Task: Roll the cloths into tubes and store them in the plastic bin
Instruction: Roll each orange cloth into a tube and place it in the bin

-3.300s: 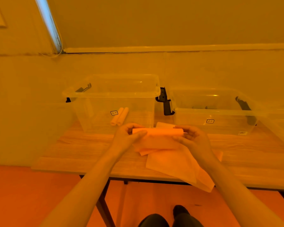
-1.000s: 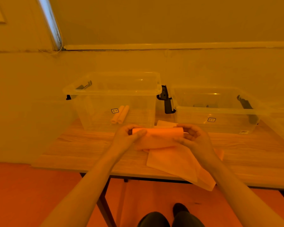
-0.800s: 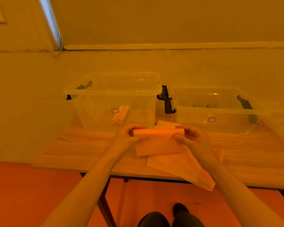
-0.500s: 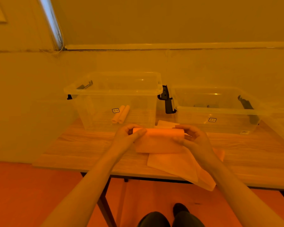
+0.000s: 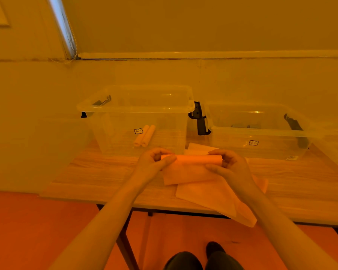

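Bare forearms (image 5: 105,221); dark trousers (image 5: 203,261); dark shoe (image 5: 214,247).

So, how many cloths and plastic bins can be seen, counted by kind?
Rolled cloths inside the left bin: 2
Cloth half rolled in both hands: 1
Flat cloths on the table: at least 2, overlapping
Clear plastic bins: 2
Total: at least 7
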